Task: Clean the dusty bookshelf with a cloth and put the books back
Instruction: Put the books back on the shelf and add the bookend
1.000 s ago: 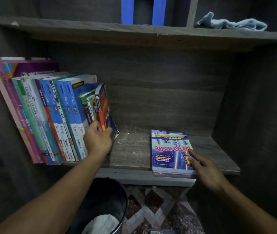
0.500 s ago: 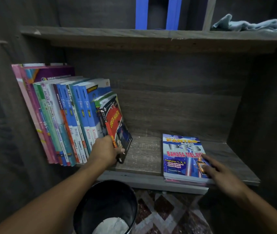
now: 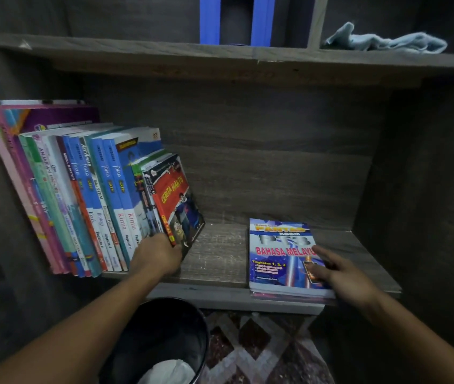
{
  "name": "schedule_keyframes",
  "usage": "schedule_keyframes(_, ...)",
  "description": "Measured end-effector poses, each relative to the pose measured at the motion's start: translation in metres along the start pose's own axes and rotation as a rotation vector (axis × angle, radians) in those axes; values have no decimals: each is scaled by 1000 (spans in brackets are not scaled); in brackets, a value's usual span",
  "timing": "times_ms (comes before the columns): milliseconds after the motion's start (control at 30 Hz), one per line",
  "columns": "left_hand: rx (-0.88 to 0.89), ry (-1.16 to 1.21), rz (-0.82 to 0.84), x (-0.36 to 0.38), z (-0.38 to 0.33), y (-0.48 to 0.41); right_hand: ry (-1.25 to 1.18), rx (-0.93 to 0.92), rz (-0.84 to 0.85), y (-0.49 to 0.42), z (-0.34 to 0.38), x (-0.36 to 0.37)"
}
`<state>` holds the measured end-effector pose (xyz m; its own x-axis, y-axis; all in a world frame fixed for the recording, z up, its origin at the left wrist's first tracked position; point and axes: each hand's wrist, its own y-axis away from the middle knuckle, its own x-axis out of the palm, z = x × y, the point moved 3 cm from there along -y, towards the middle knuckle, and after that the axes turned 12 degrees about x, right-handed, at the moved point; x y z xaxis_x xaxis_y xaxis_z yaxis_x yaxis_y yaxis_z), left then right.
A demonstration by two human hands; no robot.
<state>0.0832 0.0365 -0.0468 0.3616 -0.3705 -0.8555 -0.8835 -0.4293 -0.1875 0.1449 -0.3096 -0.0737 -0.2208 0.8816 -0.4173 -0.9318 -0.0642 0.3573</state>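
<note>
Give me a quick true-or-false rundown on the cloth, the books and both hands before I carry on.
1. The cloth lies on the upper shelf. True.
2. The Bahasa Melayu book stands upright in the row of books. False: it lies flat on the lower shelf, apart from the row.
3. The right hand rests on the Bahasa Melayu book with its fingers straight. True.
4. The left hand holds the cloth. False: it holds the foot of the red Cerita Hantu book at the end of the row.
</note>
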Motion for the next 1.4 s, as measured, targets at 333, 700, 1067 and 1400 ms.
schedule_keyframes(333,29,-71,-15,-7,-14,-1,86,-64,7,-2,3,5)
schedule_keyframes(700,106,-161,-135,-17,-13,1,162,-70,-27,-1,0,7)
schedule_keyframes(1067,157,-220,70,-3,-31,17,170,-38,-37,4,1,8)
schedule_keyframes(1400,235,215,455,68,-115,44,49,-79,14,17,5,4)
